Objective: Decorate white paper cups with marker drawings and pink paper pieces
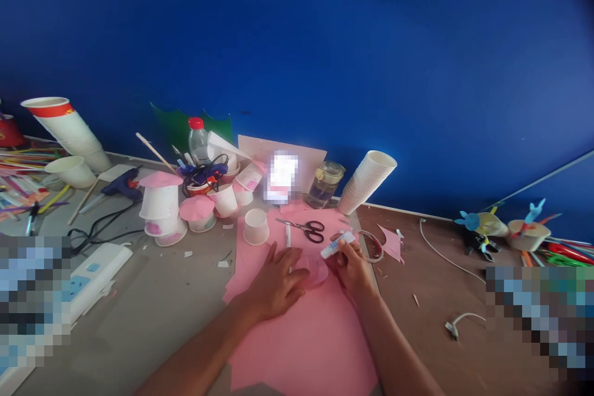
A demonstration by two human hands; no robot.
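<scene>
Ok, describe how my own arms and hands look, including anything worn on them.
Your left hand and right hand are both bare, without gloves. The forearms are bare too, with no sleeve in view and no watch or bracelet visible at either wrist. Small details, such as fine markings, are too blurred to tell.

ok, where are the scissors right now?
Head view, just right of centre: the scissors lie on the pink paper, between the paper cup on the left and the white tube in the right hand.

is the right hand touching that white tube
Touching: the head view shows the right hand closed on the white tube, one end sticking out.
</scene>
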